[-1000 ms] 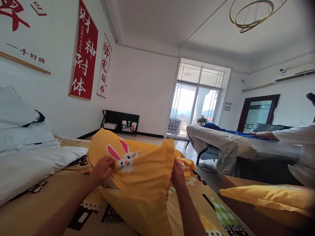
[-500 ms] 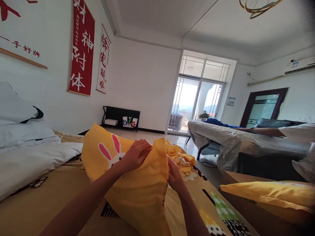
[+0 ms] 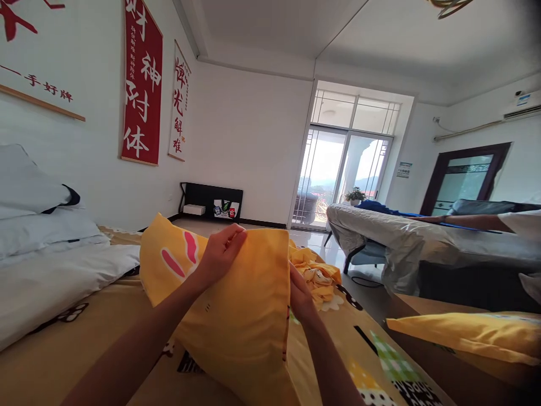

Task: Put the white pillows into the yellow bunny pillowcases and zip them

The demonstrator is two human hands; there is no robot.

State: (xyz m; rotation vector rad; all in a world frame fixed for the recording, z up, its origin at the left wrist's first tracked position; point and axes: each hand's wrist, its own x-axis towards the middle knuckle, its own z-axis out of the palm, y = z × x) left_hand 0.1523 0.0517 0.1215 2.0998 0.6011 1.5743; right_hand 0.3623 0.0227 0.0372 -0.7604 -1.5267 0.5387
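L hand (image 3: 223,255) pinches yellow bunny cloth (image 3: 257,293) at far edge; R hand (image 3: 300,296) is at its right side, fingertips hidden, I can't tell grip. Cloth's over patterned sheet (image 3: 105,316), near.

- Tan bedsheet (image 3: 101,321), printed with brown, white and green figures and dark lettering, spread beneath everything nearby.
- White bedding (image 3: 63,287) piled along its left side.
- Crumpled yellow cloth (image 3: 316,276) near its far right edge.
- Yellow cover (image 3: 245,304), lower part over the middle; contact is unclear.
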